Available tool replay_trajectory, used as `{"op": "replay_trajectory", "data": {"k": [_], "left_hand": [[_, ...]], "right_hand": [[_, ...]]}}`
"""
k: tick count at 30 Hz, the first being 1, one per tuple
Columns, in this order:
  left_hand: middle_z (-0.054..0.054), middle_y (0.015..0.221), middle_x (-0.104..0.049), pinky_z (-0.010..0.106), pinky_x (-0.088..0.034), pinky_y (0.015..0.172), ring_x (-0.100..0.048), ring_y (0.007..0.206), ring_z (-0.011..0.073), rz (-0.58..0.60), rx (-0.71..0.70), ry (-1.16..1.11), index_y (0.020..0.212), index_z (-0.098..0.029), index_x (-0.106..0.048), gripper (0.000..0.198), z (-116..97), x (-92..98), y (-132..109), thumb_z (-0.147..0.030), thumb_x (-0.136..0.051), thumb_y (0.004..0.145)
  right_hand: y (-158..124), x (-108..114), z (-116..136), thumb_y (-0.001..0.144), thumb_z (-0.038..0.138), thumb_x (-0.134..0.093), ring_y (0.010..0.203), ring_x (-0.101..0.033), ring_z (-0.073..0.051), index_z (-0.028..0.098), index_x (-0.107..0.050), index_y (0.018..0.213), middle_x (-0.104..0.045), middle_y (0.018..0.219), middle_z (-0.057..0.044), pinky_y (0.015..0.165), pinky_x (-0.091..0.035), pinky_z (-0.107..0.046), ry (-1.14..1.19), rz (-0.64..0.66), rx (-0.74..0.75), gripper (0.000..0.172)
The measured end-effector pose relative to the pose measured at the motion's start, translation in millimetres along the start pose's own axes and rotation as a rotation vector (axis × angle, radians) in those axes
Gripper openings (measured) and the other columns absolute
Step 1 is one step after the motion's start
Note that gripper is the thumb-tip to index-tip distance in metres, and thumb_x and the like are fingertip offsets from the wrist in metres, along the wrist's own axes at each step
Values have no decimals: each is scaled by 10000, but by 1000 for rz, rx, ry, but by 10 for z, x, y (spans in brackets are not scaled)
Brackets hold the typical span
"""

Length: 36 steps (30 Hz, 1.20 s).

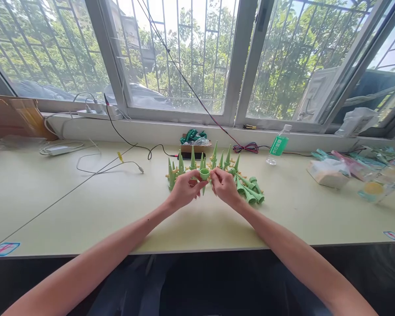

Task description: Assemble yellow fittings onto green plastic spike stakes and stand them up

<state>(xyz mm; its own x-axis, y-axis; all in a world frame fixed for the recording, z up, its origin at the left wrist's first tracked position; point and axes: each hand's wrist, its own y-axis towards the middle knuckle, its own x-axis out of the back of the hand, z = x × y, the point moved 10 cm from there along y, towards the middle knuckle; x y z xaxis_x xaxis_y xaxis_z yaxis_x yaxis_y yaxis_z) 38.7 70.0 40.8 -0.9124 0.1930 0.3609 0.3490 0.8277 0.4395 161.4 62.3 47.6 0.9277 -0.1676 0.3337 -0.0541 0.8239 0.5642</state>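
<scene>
I pinch a green cone [204, 174], cup upward, in my left hand [183, 189] above the tabletop [197, 235]. My right hand [225, 188] is curled right beside its rim, though I can't tell whether it grips anything. Upright green spikes [192, 159] stand just beyond; loose cones [258, 198] lie to the right.

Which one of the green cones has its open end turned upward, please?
The green cone held in the left hand, its tip downward; the other cones stand tip up or lie on their sides.
</scene>
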Motion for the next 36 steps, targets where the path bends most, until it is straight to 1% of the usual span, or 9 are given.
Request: {"op": "replay_trajectory", "data": {"k": [7, 11, 13, 16, 18, 20, 25, 30, 36], "left_hand": [[11, 829, -610, 212, -443, 377, -563, 435, 84, -33, -1, 63, 809, -175, -532, 294, -36, 11, 2, -445, -649, 809], [8, 813, -591, 217, -428, 353, -564, 426, 95, -37, 53, -40, 872, -180, -527, 335, 22, -5, 15, -497, -623, 818], [1, 702, -566, 231, -432, 359, -561, 417, 112, 1, 127, -158, 827, -163, -532, 380, 85, -51, 26, -542, -571, 841], [23, 559, -534, 251, -410, 358, -546, 397, 141, 155, 308, -351, 698, -126, -556, 544, 200, -226, -1, -631, -447, 869], [53, 553, -553, 257, -399, 371, -542, 402, 147, 267, 400, -463, 678, -104, -585, 629, 223, -347, -46, -669, -386, 873], [66, 579, -572, 259, -402, 395, -542, 420, 146, 326, 441, -547, 714, -89, -618, 661, 214, -409, -77, -680, -369, 873], [70, 631, -587, 263, -420, 447, -545, 479, 145, 395, 498, -656, 806, -74, -664, 705, 234, -477, -123, -693, -335, 879], [74, 641, -588, 260, -424, 462, -539, 501, 139, 414, 550, -727, 815, -73, -677, 710, 291, -492, -146, -683, -321, 888], [81, 710, -601, 245, -422, 456, -526, 523, 122, 399, 508, -694, 833, -98, -676, 608, 232, -458, -141, -643, -411, 881]], "right_hand": [[4, 68, 16, 944, 387, -406, 452, -390, -107, 204, -467, 714, -422, 501, 42, 478, -294, -233, -56, -67, 8, 300], [-3, 154, 38, 948, 393, -404, 465, -387, -109, 206, -459, 721, -416, 511, 42, 486, -296, -233, -66, -128, 13, 299], [-5, 174, 42, 949, 394, -406, 473, -389, -109, 206, -467, 729, -420, 520, 41, 492, -300, -233, -63, -136, 16, 296], [-5, 141, 58, 948, 389, -416, 483, -394, -108, 204, -487, 745, -425, 539, 39, 500, -310, -231, -51, -103, 38, 284], [-6, 101, 68, 949, 386, -418, 488, -398, -107, 204, -494, 753, -426, 547, 38, 505, -317, -231, -37, -68, 54, 278], [-7, 75, 65, 949, 388, -417, 487, -398, -107, 204, -495, 755, -421, 542, 40, 505, -319, -231, -26, -45, 56, 278], [-11, 49, 65, 950, 386, -413, 479, -393, -106, 204, -493, 755, -414, 525, 44, 501, -319, -229, -9, -14, 49, 279], [-20, 18, 86, 945, 380, -418, 476, -392, -104, 204, -491, 759, -431, 525, 44, 501, -323, -229, 7, 7, 48, 266], [-20, 15, 46, 945, 398, -399, 476, -408, -111, 210, -478, 755, -426, 518, 43, 496, -331, -231, -14, 1, 22, 279]]}}
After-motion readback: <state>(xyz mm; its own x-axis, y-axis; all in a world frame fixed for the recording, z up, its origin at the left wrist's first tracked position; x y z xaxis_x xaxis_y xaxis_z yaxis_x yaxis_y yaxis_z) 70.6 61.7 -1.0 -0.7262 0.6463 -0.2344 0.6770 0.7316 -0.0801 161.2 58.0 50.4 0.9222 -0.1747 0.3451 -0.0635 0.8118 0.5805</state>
